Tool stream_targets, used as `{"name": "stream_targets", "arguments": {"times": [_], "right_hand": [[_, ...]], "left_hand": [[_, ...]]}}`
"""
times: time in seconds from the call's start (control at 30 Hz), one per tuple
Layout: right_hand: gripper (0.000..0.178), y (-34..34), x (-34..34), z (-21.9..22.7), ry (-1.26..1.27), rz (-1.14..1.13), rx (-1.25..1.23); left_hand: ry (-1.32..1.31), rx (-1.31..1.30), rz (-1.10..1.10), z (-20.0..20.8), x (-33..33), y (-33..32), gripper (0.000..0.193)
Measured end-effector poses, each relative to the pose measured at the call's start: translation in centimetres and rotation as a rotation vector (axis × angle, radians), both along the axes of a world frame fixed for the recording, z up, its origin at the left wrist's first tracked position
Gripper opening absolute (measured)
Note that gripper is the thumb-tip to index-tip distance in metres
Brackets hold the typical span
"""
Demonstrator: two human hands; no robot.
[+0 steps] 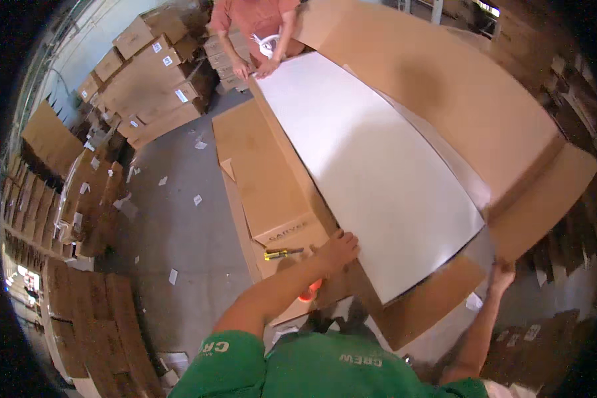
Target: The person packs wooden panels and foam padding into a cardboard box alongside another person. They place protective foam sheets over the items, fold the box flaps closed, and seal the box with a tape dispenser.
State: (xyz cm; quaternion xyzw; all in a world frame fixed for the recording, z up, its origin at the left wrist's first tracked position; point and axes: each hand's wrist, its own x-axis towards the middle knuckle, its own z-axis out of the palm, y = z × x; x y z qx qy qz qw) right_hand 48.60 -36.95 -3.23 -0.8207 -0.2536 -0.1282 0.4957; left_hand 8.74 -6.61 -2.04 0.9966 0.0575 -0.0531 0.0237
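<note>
A long white panel [385, 179] lies inside a large opened cardboard box [298, 162]. My left hand [339, 252] is closed over the box's near left edge, beside the panel. Out to the right, my right hand [502, 275] grips the lower corner of a raised cardboard flap [544, 205]. Left of my left hand, a yellow-and-black utility knife [283, 253] rests on cardboard. Below it, partly covered by my forearm, is an orange round object [309, 292], its kind unclear.
At the far end, a co-worker [259, 26] in a reddish shirt has both hands on the box's edge. Stacked cartons [156, 86] stand at the far left, with more cardboard [89, 312] at the near left. Paper scraps [173, 276] litter the grey floor.
</note>
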Motion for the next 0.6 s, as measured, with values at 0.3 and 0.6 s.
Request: {"name": "stream_targets", "arguments": {"times": [0.3, 0.6], "right_hand": [[0.023, 5.6, -7.6, -6.9, -0.08, -0.083, -0.683], [0.088, 6.4, 2.0, 11.4, -0.016, -0.407, -0.082]], "left_hand": [[-0.346, 0.023, 0.062, -5.3, -1.3, -2.8, 0.047], [-0.336, 0.124, 0.009, -5.4, -1.4, -3.6, 0.043]]}}
